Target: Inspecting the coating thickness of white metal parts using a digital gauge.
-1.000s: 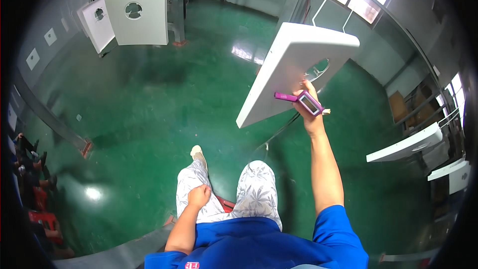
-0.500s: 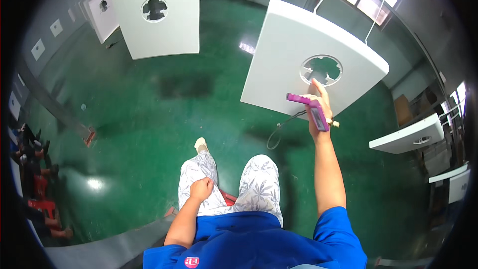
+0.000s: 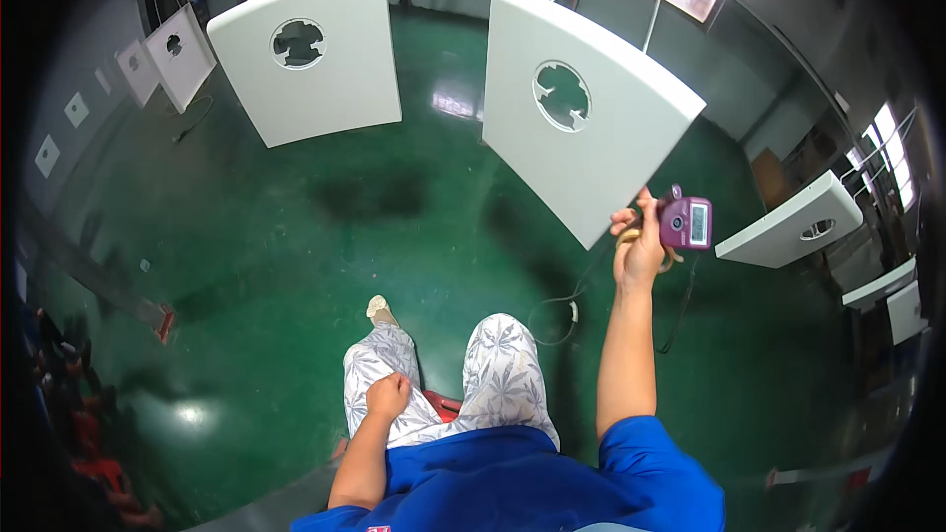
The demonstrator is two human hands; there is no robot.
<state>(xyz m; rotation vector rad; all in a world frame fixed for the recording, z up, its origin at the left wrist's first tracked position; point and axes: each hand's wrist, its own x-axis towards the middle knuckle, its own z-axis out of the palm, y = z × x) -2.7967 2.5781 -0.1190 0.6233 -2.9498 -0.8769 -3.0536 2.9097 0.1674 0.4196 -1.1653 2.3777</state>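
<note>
A large white panel (image 3: pixel 611 153) with a rounded top edge and a round, notched cutout hangs from wires at the front right. At its lower right edge, my right hand (image 3: pixel 639 254) is closed around a purple handheld meter (image 3: pixel 685 224) with a small grey screen. Some fingertips are by the panel's edge; whether they touch it I cannot tell. A thin dark cord (image 3: pixel 554 343) dangles in a loop below the hand. My left hand (image 3: pixel 388 395) rests as a fist on my left thigh, with nothing visible in it.
Another white panel (image 3: pixel 340 89) with a similar cutout hangs at the far left, with smaller ones behind it. More panels (image 3: pixel 788 227) hang at the right. A post (image 3: pixel 99 261) stands on the green floor (image 3: pixel 266 236) at the left, near red stools (image 3: pixel 103 473).
My right hand has moved from in front of the cutout to the panel's lower right edge, and the meter's screen now faces me. The panel has turned. My left hand stays on the thigh.
</note>
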